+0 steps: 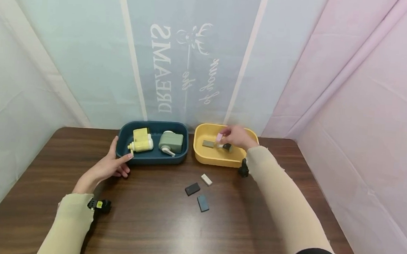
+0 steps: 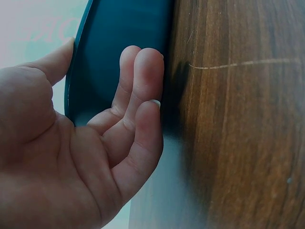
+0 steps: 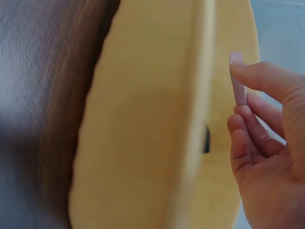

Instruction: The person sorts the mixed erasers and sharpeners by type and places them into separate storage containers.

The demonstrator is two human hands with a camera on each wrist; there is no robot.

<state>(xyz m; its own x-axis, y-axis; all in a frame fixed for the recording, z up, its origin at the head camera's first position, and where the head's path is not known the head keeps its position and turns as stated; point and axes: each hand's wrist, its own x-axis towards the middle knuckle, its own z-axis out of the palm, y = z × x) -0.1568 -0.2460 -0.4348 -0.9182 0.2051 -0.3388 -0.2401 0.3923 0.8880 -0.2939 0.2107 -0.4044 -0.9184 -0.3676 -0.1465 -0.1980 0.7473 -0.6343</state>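
My right hand [image 1: 239, 137] is over the yellow bin [image 1: 215, 161]. Between thumb and fingers it pinches a small flat pink block [image 3: 238, 78], above the bin floor in the head view. Inside that bin lie an olive-grey block [image 1: 208, 144] and a dark piece [image 1: 227, 146], partly covered by the hand. At the left end of the dark blue bin [image 1: 158, 161], my left hand [image 1: 106, 167] rests against the corner, one digit at the rim. Its other fingers [image 2: 148, 76] are loosely bent in front of the outer wall.
In the blue bin lie a yellow bottle-like thing [image 1: 142, 142] and a green one [image 1: 171, 142] with a white spout. A white block [image 1: 206, 179], a black block [image 1: 193, 189] and a blue-grey block [image 1: 203, 203] lie on the wooden table [image 1: 154, 226]. Curtains hang behind the bins.
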